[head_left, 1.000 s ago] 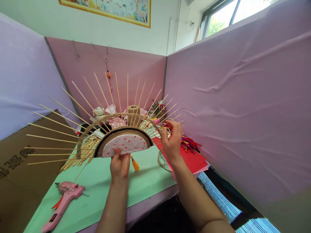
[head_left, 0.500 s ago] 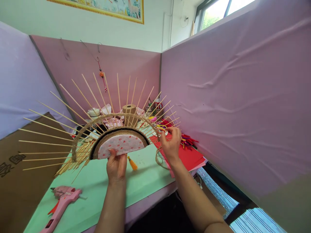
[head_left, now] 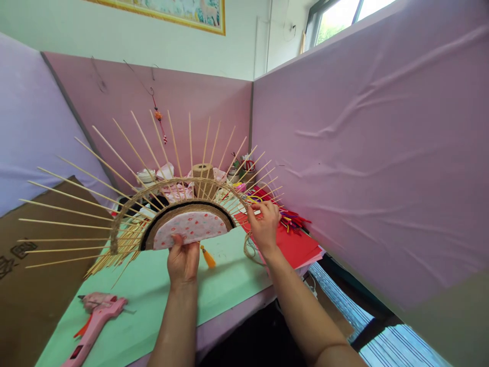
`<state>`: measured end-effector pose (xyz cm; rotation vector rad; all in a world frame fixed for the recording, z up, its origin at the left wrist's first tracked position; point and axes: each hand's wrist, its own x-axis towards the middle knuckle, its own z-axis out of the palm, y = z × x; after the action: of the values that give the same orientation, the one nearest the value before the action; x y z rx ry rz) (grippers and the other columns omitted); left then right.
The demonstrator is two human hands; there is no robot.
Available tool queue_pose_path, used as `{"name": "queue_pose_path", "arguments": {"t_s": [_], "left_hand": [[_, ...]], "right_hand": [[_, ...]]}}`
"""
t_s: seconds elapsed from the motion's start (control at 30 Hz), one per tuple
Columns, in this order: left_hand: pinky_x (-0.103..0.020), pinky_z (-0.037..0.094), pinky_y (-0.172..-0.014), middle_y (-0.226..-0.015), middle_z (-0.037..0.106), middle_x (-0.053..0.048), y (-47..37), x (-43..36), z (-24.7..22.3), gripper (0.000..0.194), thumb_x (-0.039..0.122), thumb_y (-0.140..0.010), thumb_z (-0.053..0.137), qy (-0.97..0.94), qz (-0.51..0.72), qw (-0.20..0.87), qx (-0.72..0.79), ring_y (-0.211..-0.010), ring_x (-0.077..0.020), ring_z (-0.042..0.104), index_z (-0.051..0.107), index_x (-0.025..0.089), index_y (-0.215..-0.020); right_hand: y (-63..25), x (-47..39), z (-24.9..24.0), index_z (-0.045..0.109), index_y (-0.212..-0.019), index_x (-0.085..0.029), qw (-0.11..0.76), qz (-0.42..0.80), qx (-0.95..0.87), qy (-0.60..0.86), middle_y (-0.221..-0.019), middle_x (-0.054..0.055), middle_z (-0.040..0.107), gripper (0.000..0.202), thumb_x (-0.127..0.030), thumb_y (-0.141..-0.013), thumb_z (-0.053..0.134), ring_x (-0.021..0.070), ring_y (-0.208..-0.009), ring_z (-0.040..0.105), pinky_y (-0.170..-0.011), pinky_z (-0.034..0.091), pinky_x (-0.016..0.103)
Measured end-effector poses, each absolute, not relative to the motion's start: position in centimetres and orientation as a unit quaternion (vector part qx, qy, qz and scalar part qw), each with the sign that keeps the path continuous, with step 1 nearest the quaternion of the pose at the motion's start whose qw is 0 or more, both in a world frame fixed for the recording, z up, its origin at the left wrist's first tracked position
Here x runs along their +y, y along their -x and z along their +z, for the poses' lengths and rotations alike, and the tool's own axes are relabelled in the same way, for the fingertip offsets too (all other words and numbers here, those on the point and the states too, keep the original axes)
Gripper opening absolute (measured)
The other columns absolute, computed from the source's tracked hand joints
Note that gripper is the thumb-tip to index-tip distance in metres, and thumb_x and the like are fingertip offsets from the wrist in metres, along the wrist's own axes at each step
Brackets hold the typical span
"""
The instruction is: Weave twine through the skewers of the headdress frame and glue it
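Observation:
My left hand point(head_left: 184, 261) grips a half-round fan-like craft piece by its lower edge, thumb on the white fabric point(head_left: 191, 227) with red dots. Black and tan bands border the fabric, and thin wooden sticks point(head_left: 114, 165) radiate outward from it. Jute twine point(head_left: 160, 186) is woven across the sticks in an arc. At the arc's right end, my right hand point(head_left: 265, 224) is closed in a pinch on the twine among the sticks. Slack twine loops hang below that hand. An orange tassel point(head_left: 208, 257) shows under the piece, beside my left hand.
A pink glue gun point(head_left: 97, 321) lies on the green table cover point(head_left: 153, 316) at front left. Loose sticks point(head_left: 103, 262) lie behind the fan piece. Red sheets point(head_left: 298, 247) and colourful pipe cleaners point(head_left: 294, 223) are at right. A twine spool point(head_left: 203, 173) stands behind; cardboard point(head_left: 42, 224) leans left.
My right hand has moved slightly left and down along the arc's right end. The fan piece has tilted a little; my left hand keeps its hold.

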<state>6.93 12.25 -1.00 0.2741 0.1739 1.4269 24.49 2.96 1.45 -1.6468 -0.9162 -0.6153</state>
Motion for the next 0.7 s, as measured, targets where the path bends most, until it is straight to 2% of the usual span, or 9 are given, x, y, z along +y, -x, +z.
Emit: {"name": "queue_pose_path", "arguments": {"t_s": [0.2, 0.37, 0.43, 0.57, 0.7], "left_hand": [[-0.04, 0.028, -0.114, -0.112, 0.069, -0.002, -6.9, 12.6, -1.1, 0.022, 0.021, -0.093, 0.048, -0.111, 0.652, 0.742, 0.112, -0.12, -0.0138, 0.055, 0.064, 0.025, -0.108], [-0.04, 0.028, -0.114, -0.11, 0.07, -0.003, -7.0, 12.7, -1.2, 0.024, 0.023, -0.095, 0.044, -0.091, 0.638, 0.755, 0.124, -0.119, -0.0136, 0.056, 0.064, 0.022, -0.109], [-0.041, 0.028, -0.114, -0.112, 0.069, -0.004, -7.0, 12.6, -1.1, 0.024, 0.023, -0.094, 0.046, -0.1, 0.642, 0.753, 0.108, -0.12, -0.0147, 0.055, 0.064, 0.023, -0.109], [-0.044, 0.026, -0.115, -0.116, 0.068, -0.005, -6.9, 12.6, -1.0, 0.024, 0.023, -0.092, 0.05, -0.113, 0.642, 0.754, 0.08, -0.122, -0.0164, 0.054, 0.063, 0.023, -0.112], [-0.041, 0.027, -0.115, -0.115, 0.069, -0.003, -6.9, 12.6, -1.1, 0.023, 0.023, -0.093, 0.049, -0.092, 0.641, 0.757, 0.087, -0.121, -0.0145, 0.055, 0.064, 0.024, -0.11]], "right_hand": [[-24.3, 2.6, 1.0, 0.06, -0.075, -0.021, 0.511, -0.267, -0.437, 0.69, -0.085, 0.003, 0.058, 0.007, -0.022, -0.082, 0.059, 0.0202, -0.088, 0.048, -0.079, 0.035, 0.034], [-24.5, 1.8, 1.3, 0.062, -0.079, -0.022, 0.482, -0.268, -0.46, 0.696, -0.089, 0.004, 0.06, 0.007, -0.026, -0.084, 0.059, 0.0209, -0.09, 0.049, -0.08, 0.035, 0.036], [-24.6, 1.2, 1.3, 0.064, -0.085, -0.022, 0.506, -0.264, -0.464, 0.677, -0.09, 0.004, 0.061, 0.009, -0.028, -0.087, 0.057, 0.0209, -0.091, 0.052, -0.081, 0.036, 0.037], [-24.9, 0.1, 0.6, 0.062, -0.097, -0.022, 0.608, -0.255, -0.418, 0.625, -0.094, 0.006, 0.061, 0.014, -0.029, -0.089, 0.053, 0.0201, -0.091, 0.055, -0.083, 0.04, 0.038], [-25.0, -0.2, -0.3, 0.059, -0.086, -0.02, 0.656, -0.203, -0.389, 0.615, -0.084, 0.003, 0.059, 0.011, -0.029, -0.088, 0.054, 0.0182, -0.081, 0.055, -0.076, 0.043, 0.034]]}}
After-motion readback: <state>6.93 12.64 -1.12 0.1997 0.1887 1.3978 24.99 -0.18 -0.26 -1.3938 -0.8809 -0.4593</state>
